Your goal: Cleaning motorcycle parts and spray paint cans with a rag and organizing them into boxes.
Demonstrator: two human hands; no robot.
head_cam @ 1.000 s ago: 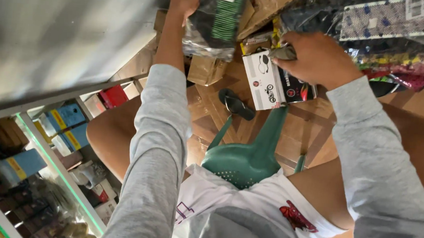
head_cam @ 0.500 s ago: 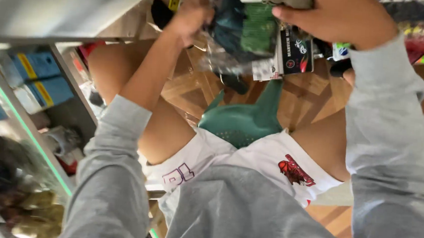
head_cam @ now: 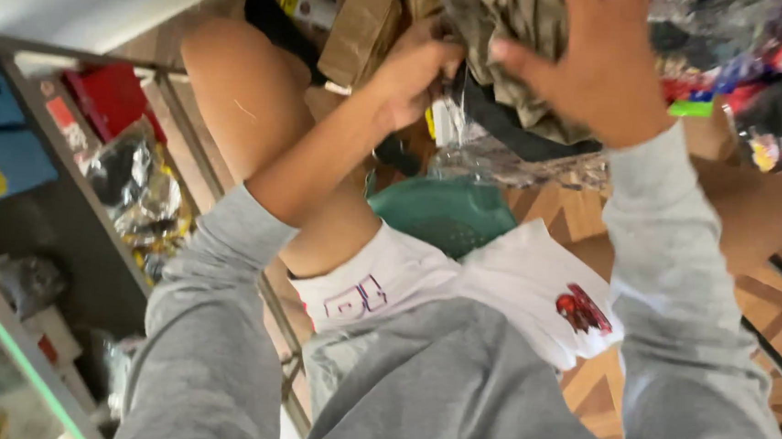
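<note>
My right hand (head_cam: 594,64) is raised in front of me, its palm and fingers pressed around an olive, camouflage-patterned fabric bundle (head_cam: 501,21). A dark piece (head_cam: 516,137) hangs under that bundle. My left hand (head_cam: 415,65) is just left of it, fingers closed on the edge of a clear plastic bag (head_cam: 448,123) that hangs below the bundle. Both arms wear grey sleeves. Below the hands, between my bare knees, is a green plastic stool (head_cam: 442,214).
Brown cardboard boxes (head_cam: 359,25) lie beyond my left hand. A metal shelf (head_cam: 73,170) on the left holds blue boxes (head_cam: 1,160), a red box (head_cam: 110,99) and plastic-wrapped goods (head_cam: 141,193). Colourful packaged items (head_cam: 768,81) fill the upper right, above patterned wooden flooring (head_cam: 771,301).
The view has tilted and moved closer. The white card package and green item held before are gone from view; my hands now grip the olive fabric bundle and clear plastic bag.
</note>
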